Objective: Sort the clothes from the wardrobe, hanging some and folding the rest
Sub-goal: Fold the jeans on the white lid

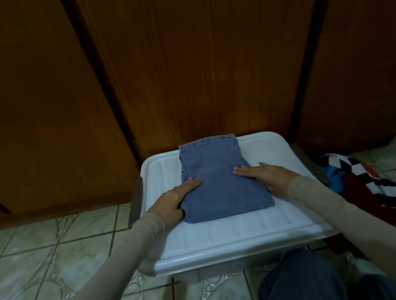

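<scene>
A folded blue denim garment lies flat on the white lid of a plastic storage box. My left hand rests on the garment's left edge, its fingers straight on top and its thumb down at the side. My right hand lies flat on the right side, fingers straight and pointing left. Both forearms wear beige sleeves.
Closed brown wardrobe doors stand right behind the box. A heap of clothes, striped black, white and red with some blue, lies on the tiled floor to the right. My knee in dark trousers is at the bottom.
</scene>
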